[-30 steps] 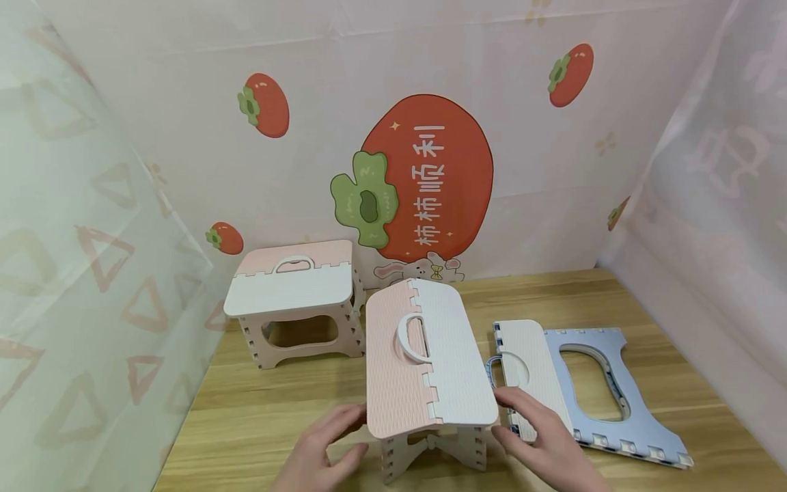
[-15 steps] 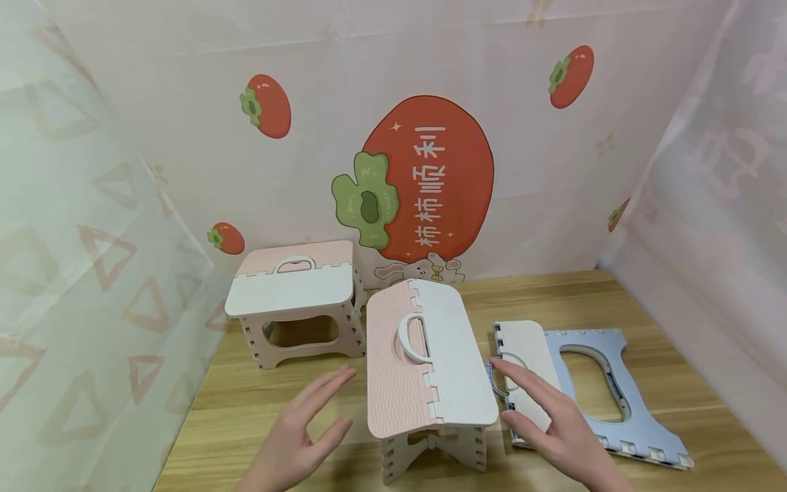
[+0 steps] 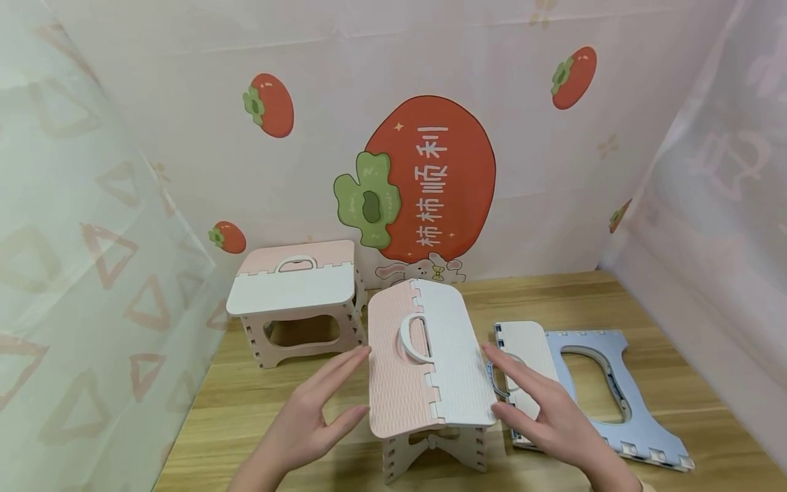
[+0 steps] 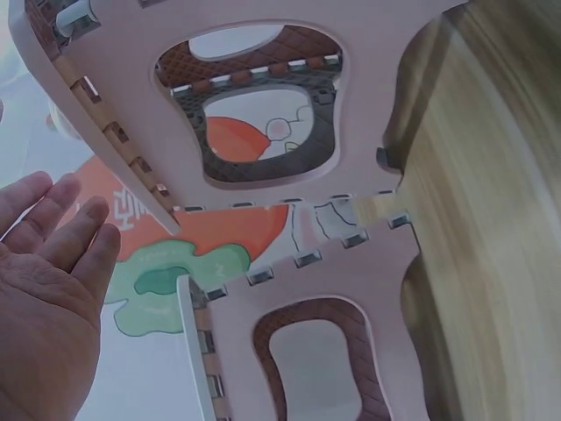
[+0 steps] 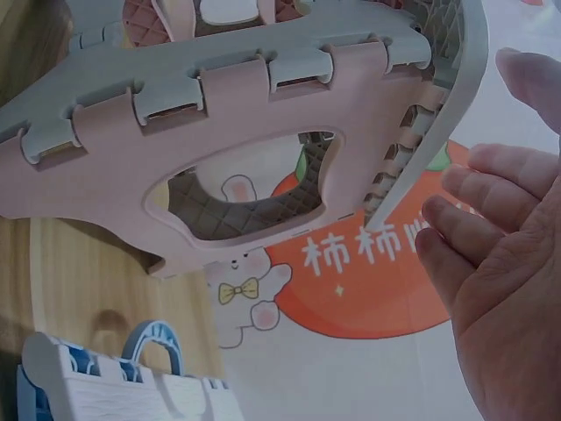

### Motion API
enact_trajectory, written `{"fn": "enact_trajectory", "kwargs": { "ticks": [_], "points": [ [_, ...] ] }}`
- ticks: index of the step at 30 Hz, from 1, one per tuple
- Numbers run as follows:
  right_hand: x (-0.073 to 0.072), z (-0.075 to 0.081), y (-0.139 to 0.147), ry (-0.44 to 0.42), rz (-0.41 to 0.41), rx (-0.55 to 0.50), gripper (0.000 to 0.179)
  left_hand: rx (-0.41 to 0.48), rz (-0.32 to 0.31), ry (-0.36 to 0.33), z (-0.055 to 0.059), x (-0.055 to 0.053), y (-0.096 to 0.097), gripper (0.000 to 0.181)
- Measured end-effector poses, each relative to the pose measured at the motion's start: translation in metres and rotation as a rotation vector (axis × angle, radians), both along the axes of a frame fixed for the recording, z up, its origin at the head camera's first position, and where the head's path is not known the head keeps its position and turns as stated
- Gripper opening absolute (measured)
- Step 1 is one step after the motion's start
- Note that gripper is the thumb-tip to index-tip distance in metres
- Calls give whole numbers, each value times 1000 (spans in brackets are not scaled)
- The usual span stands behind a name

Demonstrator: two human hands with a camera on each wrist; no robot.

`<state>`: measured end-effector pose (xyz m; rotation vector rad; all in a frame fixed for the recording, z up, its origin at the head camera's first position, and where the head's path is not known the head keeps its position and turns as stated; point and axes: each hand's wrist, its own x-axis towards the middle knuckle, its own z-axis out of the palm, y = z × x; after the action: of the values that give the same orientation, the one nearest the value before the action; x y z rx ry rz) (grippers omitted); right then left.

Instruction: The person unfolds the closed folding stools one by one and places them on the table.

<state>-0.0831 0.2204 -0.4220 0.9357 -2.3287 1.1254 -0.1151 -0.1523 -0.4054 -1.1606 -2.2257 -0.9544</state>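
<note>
Head view showed the left hand and right hand, fingers apart, gripping nothing, beside the bent stool, between the bench's side edges. Unfolding seemed part done; that bend likely needed pushing flat.

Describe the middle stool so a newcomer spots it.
Below the big red fruit print, a pink-and-white stool stands between the left hand and right hand. It peaks like a roof, unlike the flat-topped stool and the blue-and-white stool lying down.
</note>
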Motion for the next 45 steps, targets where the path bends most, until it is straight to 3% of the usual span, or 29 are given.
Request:
{"fn": "enact_trajectory", "kwargs": {
  "ticks": [9, 18, 28, 40, 45],
  "points": [
    [-8, 7, -3, 16, 28, 36, 77, -15, -27, 6, 9, -7, 10, 63],
    [-14, 12, -6, -76, 31, 96, 78, -63, -29, -9, 13, -14, 17, 64],
    [-23, 20, -10, -123, 40, 166, 77, -146, -58, -49, 18, -21, 25, 71],
    [-32, 25, -19, -136, 81, 202, 78, -211, -82, -65, 22, -23, 37, 77],
    [-34, 24, -21, -138, 87, 208, 76, -228, -82, -122, 22, -22, 39, 80]
  ]
}}
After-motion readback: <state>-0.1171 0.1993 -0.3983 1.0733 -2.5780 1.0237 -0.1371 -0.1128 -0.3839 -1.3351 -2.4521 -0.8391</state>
